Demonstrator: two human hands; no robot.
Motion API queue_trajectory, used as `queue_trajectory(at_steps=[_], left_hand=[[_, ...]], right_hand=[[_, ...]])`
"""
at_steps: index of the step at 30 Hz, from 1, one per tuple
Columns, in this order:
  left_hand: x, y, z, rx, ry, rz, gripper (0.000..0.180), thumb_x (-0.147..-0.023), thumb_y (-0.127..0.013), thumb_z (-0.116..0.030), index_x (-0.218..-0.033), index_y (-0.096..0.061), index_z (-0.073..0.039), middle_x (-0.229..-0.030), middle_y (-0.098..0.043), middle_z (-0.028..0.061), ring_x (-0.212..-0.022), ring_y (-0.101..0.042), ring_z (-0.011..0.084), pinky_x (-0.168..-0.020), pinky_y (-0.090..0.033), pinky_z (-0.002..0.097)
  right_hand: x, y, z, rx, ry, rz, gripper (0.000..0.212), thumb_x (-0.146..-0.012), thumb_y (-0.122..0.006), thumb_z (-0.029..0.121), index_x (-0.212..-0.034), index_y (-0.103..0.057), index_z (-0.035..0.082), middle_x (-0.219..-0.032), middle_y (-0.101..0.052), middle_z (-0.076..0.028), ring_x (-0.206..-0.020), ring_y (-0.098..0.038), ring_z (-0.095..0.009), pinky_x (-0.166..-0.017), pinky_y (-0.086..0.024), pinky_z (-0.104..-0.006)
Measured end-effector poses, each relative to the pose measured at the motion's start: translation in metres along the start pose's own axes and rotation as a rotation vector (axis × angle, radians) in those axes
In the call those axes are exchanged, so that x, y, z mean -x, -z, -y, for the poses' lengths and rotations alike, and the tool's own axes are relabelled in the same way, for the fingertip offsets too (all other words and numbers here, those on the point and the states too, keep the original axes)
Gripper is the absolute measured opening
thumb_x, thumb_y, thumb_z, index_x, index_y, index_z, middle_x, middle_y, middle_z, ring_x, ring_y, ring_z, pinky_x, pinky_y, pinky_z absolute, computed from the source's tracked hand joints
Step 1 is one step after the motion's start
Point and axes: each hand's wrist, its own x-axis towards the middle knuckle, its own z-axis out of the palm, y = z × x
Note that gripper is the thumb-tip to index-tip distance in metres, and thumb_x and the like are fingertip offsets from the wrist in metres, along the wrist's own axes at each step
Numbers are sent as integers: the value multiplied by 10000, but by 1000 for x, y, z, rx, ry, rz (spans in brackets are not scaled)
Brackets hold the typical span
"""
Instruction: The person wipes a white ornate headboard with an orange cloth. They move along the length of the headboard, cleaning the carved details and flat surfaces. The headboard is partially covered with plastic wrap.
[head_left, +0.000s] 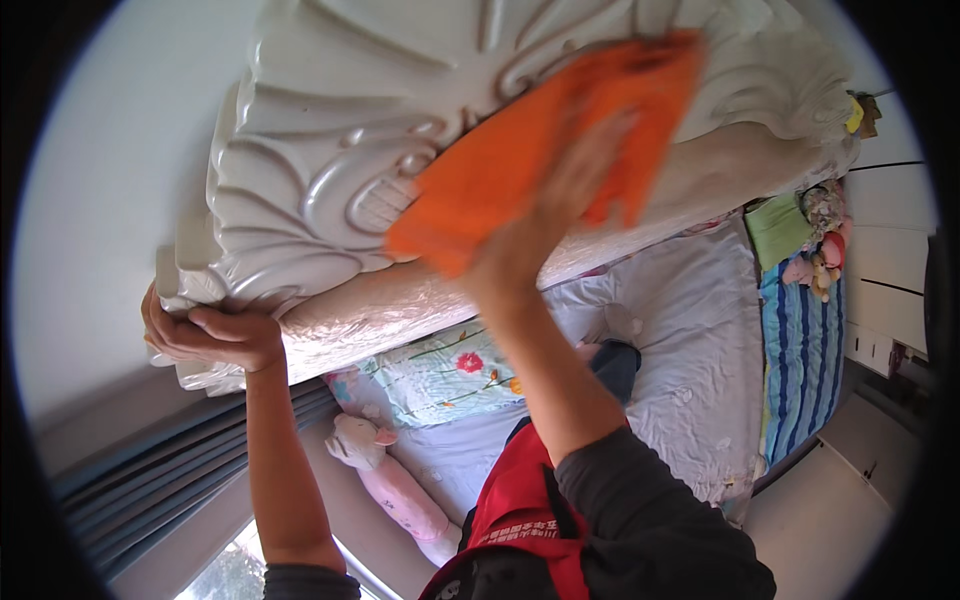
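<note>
A cream, glossy headboard (340,100) with carved scrolls fills the upper part of the view. My left hand (220,335) is closed round its lower left edge, fingers curled over the rim. Against the carved face, my right hand (550,205) presses an orange cloth (480,165). Motion blurs the cloth and the right fingers, which lie over it. Below the carving runs a shiny, pale padded panel (400,300).
Under the headboard lies a bed with a pale sheet (690,360), a flowered pillow (445,375) and a pink plush toy (400,490). A blue striped cover (800,350), green cushion (777,230) and soft toys (825,262) are at right. Grey-blue curtains (170,500) hang at lower left.
</note>
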Motion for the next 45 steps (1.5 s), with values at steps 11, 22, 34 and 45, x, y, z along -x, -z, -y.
queue_trajectory(at_steps=[11, 22, 34, 45], left_hand=[[2, 0, -5, 36, 84, 11, 477, -1062, -339, -390, -1307, -556, -43, -1313, -578, 137, -1269, -510, 311, -1167, -205, 516], [7, 6, -4, 35, 114, 11, 438, -1030, -383, -329, -1335, -548, -63, -1305, -591, 111, -1261, -533, 300, -1169, -203, 540], [8, 8, -5, 62, 150, -9, 438, -1047, -391, -352, -1322, -596, -80, -1301, -622, 96, -1250, -553, 285, -1168, -209, 534], [9, 11, -2, 96, 150, -55, 392, -1029, -458, -337, -1293, -636, -108, -1285, -659, 59, -1198, -598, 250, -1157, -259, 475]], right_hand=[[-60, 8, 87, -66, 378, -127, 472, -996, -564, 401, -1405, -644, 178, -1588, -457, -164, -1483, -351, -410, -1212, -94, -645], [-18, 3, 50, -15, 449, -79, 418, -1005, -585, 417, -1334, -698, 184, -1575, -487, -95, -1482, -355, -409, -1147, -203, -650], [-57, 21, 8, 96, 586, -72, 528, -1007, -578, 383, -1472, -575, 133, -1596, -447, -191, -1489, -335, -476, -1184, -191, -640], [-149, 79, 96, 108, 711, -96, 217, -849, -716, 110, -1062, -739, 71, -1212, -724, 24, -1255, -588, -259, -1100, -373, -466]])
